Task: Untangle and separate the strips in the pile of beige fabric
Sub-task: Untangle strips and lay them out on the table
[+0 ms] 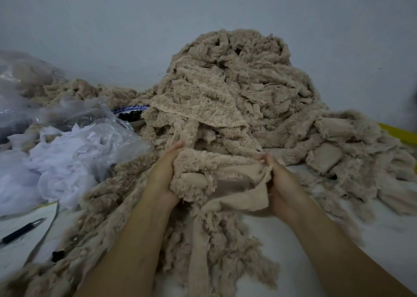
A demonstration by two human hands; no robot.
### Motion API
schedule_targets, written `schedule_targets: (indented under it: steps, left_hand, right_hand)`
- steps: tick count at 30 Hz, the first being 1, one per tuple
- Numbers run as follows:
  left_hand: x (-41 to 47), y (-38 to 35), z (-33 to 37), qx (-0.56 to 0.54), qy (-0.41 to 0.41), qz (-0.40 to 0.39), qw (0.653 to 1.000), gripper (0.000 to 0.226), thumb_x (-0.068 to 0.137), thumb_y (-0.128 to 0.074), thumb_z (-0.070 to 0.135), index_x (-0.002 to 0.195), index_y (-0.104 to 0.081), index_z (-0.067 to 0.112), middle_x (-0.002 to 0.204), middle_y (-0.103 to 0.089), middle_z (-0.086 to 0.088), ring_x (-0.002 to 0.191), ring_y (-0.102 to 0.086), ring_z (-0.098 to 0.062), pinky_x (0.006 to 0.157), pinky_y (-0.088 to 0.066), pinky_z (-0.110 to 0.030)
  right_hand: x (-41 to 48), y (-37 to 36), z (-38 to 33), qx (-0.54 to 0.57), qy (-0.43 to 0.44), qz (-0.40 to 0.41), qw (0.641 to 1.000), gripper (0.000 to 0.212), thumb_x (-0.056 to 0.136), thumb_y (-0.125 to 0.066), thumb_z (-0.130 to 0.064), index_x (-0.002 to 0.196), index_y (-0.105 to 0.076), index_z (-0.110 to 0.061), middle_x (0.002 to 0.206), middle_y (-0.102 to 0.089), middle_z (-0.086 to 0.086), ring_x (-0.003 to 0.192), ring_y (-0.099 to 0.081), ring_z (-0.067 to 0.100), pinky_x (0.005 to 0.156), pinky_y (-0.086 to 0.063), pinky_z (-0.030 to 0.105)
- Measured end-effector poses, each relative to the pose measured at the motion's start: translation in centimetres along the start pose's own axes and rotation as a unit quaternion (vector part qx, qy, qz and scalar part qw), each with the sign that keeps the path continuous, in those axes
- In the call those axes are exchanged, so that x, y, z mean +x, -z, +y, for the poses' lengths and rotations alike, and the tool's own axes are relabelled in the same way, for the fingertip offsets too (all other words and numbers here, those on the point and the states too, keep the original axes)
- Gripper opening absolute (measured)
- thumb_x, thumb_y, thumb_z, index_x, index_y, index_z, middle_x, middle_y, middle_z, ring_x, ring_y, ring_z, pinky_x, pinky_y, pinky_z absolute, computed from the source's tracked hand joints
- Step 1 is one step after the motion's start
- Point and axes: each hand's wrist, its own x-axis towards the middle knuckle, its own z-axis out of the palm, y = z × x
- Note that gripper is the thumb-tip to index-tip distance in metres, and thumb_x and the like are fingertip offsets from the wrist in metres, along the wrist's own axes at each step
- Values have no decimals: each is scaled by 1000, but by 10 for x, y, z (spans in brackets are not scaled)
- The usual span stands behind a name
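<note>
Most of the pile (230, 89) looks untouched. It stands as a tall tangled heap in the middle of the surface (293, 247), back against the wall (112, 26), its strips looped over and through one another.

Only a bunch (209, 168) at its near foot is in hand. The left hand (163, 175) grips that bunch from the left, its fingers (177, 145) curled round the fleecy wad and partly hidden behind it. The right hand (283, 190) holds the other side, its fingers (269, 159) pinching the edge of a flatter strip that folds down across the palm. Fabric runs from the bunch up into the heap, so I judge nothing in this handful is free yet.

Ragged tails (214, 251) trail from the bunch down toward the person. Lower drifts of the same beige fabric lie left and right of the heap. I cannot tell whether those are strips already separated or just spill, since none lies in a neat row. By that showing the work is at an early stage, with nearly the whole heap left to pull apart.

Further out on the left sits a crumpled clear bag (67, 152) with white scraps, a patterned bowl (130, 110) half buried behind it, and a pen (22, 230) on paper near the edge.
</note>
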Motion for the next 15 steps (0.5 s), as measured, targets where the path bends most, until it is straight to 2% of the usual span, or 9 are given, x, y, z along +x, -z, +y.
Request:
schedule_targets:
  steps: [1, 3, 5, 6, 8, 9, 11, 13, 15]
  left_hand:
    - [-1, 0, 1, -20, 34, -45, 998, 30, 94, -61, 17, 124, -66, 15, 112, -71, -19, 100, -70, -32, 81, -60, -43]
    - [-3, 0, 2, -76, 69, -132, 986, 27, 89, -65, 18, 114, -72, 8, 108, -72, -18, 98, -71, -30, 80, -60, -44]
    - [-3, 2, 3, -111, 58, -186, 975, 22, 83, -69, 14, 102, -77, 4, 102, -74, -13, 93, -72, -23, 81, -61, -40]
    - [-3, 3, 2, -111, 49, -201, 972, 23, 81, -72, 13, 101, -77, 3, 104, -73, -12, 92, -71, -20, 86, -60, -37]
    - [-1, 5, -1, -95, 51, -222, 969, 33, 75, -78, 13, 105, -76, 1, 110, -71, -16, 89, -69, -16, 83, -59, -27]
    - [-1, 5, -3, -84, 59, -231, 968, 35, 74, -78, 14, 106, -75, 0, 111, -70, -18, 88, -69, -16, 79, -59, -26]
    - [0, 4, -9, -43, 64, -238, 968, 31, 80, -74, 17, 106, -75, 0, 111, -70, -19, 89, -70, -17, 75, -58, -24]
    - [1, 3, -13, 37, 48, -205, 977, 25, 85, -70, 22, 102, -76, 5, 103, -72, -13, 81, -69, -13, 69, -56, -22]
    - [4, 4, -18, 229, -24, -121, 966, 17, 91, -63, 30, 96, -76, 20, 94, -74, 3, 69, -66, -5, 60, -52, -20]
  right_hand:
    - [0, 1, -1, -9, 5, -15, 1000, 45, 102, -47, -43, 78, -79, -24, 78, -68, 7, 72, -67, 22, 67, -58, 34]
    - [-2, 1, 1, -74, 17, -25, 997, 33, 102, -51, -34, 95, -77, -16, 86, -73, 7, 86, -71, 21, 76, -59, 33]
    - [-6, 0, 4, -244, 46, 13, 969, 30, 101, -54, -32, 88, -69, -10, 78, -72, 6, 77, -67, 18, 69, -51, 28]
    - [-7, -1, 5, -349, 69, 54, 933, 31, 99, -56, -32, 85, -64, -6, 77, -68, 9, 72, -61, 17, 62, -44, 27]
    - [-7, -3, 5, -510, 139, 123, 840, 28, 95, -59, -33, 97, -52, -6, 100, -58, 15, 77, -53, 19, 58, -36, 29]
    - [-9, -5, 4, -549, 175, 147, 804, 30, 94, -61, -32, 109, -49, -9, 114, -50, 13, 89, -52, 22, 64, -39, 30]
    - [-14, -11, 5, -596, 267, 170, 738, 51, 91, -64, -31, 134, -44, -15, 136, -37, 8, 121, -41, 26, 93, -41, 33]
    - [-20, -19, 8, -597, 347, 109, 715, 50, 92, -61, -30, 139, -46, -18, 136, -39, 1, 128, -31, 18, 102, -34, 33]
    - [-23, -24, 18, -593, 346, -5, 727, 29, 95, -57, -28, 121, -58, -16, 118, -51, -6, 115, -38, 12, 94, -36, 31]
